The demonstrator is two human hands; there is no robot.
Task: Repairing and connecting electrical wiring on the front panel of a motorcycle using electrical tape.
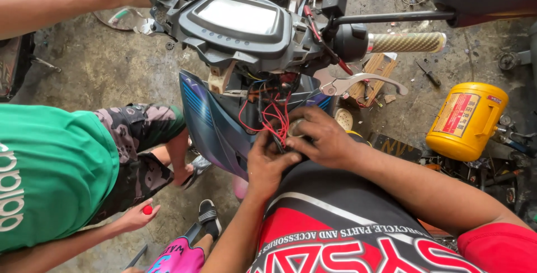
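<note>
Oil-stained concrete floor (112,66) in a workshop, tools and bits of wire scattered all over it. I'm standing over a scooter with its front cover off, so the handlebar cluster (240,24) with the blank display sits right in front of me and the cavity underneath is open. That cavity is basically a box stuffed with wiring: a tangle of red wires (274,117) spills out of it, a few blue and yellow ones deeper in.

My left hand (267,164) and right hand (319,136) are both down at the mouth of that opening, touching each other. Fingers of both are curled in around the wire bundle and a small connector; the left pinches the wires, the right closes over the top.

The brake lever (363,81) hangs just above my right hand, under the tan grip (407,42). A yellow metal tank (467,119) lies on the floor off to the right; can't tell what's in it. Someone in a green shirt (56,178) stands at my left holding a small red thing (147,210), and another arm reaches to the left bar end.
</note>
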